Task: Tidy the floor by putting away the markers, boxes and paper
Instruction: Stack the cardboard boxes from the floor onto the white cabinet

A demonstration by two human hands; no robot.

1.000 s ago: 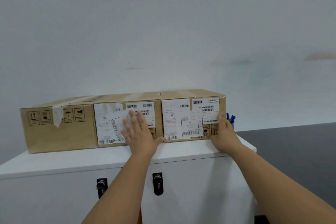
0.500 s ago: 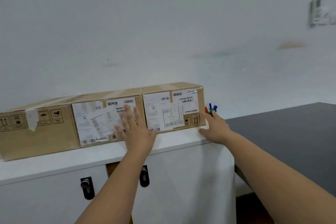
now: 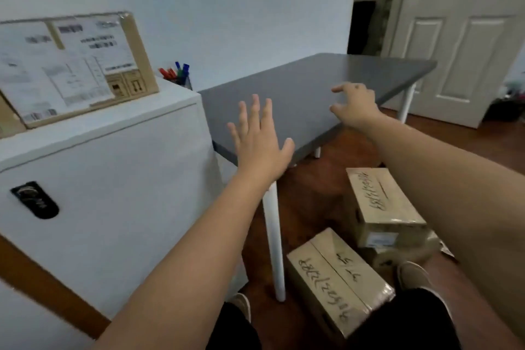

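A second ago your two hands were pressing the labelled box (image 3: pixel 76 65) into the row on the white cabinet (image 3: pixel 119 179); now you have turned to the right, and your left hand (image 3: pixel 260 145) and right hand (image 3: pixel 355 106) are both free, fingers spread apart, holding nothing, above the grey table (image 3: pixel 312 85). That box stays on the cabinet, and the markers (image 3: pixel 176 71) stand in a cup just beside it. Two more boxes, the near box (image 3: pixel 338 278) and the far box (image 3: pixel 383 204), still lie on the floor by your feet, so I think picking up one of these is your next step.
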